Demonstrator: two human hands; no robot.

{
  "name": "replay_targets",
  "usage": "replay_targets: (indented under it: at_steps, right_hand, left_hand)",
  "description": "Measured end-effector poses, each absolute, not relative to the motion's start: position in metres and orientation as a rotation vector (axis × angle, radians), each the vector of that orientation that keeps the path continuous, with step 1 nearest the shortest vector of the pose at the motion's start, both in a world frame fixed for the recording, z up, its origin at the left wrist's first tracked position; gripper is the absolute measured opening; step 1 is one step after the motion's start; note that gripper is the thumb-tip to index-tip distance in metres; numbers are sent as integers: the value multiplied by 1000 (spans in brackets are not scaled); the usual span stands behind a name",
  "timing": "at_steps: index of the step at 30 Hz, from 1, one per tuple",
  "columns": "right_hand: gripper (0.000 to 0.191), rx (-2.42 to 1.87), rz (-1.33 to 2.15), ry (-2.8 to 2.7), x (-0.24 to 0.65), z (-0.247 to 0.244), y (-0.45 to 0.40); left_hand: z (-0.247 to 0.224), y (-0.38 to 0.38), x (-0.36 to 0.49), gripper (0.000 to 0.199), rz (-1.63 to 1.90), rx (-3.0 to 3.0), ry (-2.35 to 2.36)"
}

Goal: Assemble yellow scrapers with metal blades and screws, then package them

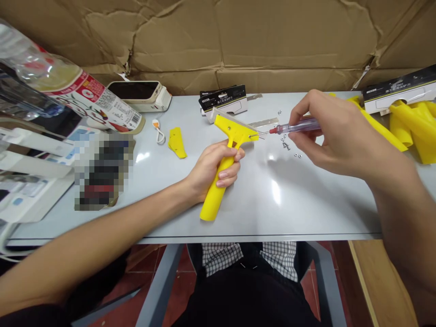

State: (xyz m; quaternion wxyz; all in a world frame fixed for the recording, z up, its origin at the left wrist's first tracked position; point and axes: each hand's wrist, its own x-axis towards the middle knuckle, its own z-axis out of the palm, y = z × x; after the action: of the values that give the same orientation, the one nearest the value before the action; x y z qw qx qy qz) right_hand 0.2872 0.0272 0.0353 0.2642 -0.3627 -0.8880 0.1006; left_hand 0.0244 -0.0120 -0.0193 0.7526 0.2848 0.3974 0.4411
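My left hand is wrapped round the yellow handle of a scraper, whose wide head points away from me with a blade along its far edge. In my right hand is a screwdriver with a clear purple handle and red collar. Its tip meets a screw at the right end of the scraper head. Behind the head lies a loose metal blade. Small screws and two nuts lie on the table below the screwdriver. A separate yellow plate rests left of the scraper.
Black-and-white blade boxes stand at the back, another box at the right beside more yellow scraper parts. At left are a drink bottle, a phone-like device, a short cable and a power strip. Cardboard backs the table.
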Motion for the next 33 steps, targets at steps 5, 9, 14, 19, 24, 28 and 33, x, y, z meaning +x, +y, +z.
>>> replay_targets:
  at_steps: [5,9,14,19,24,28,33]
  right_hand:
    - [7,-947,130,-2361,286,34,28]
    - [16,-993,23,-2317,285,35,25]
    - [20,-1011,241,-2366,287,38,23]
    - [11,-984,220,-2359,287,37,26]
    - [21,-1056,99,-2325,286,34,29]
    - [12,-1084,162,-2371,287,37,28]
    - [18,-1038,271,-2409,288,41,24]
  left_hand:
    - [-18,-11,24,18,925,573,852]
    - [-19,-14,23,20,938,670,839]
    - [-21,-15,24,19,944,710,858]
    - [-22,-14,24,20,954,699,850]
    - [-23,-14,23,20,948,721,864]
    - [-22,-15,24,19,948,722,872]
    - [-20,-14,24,19,948,695,862]
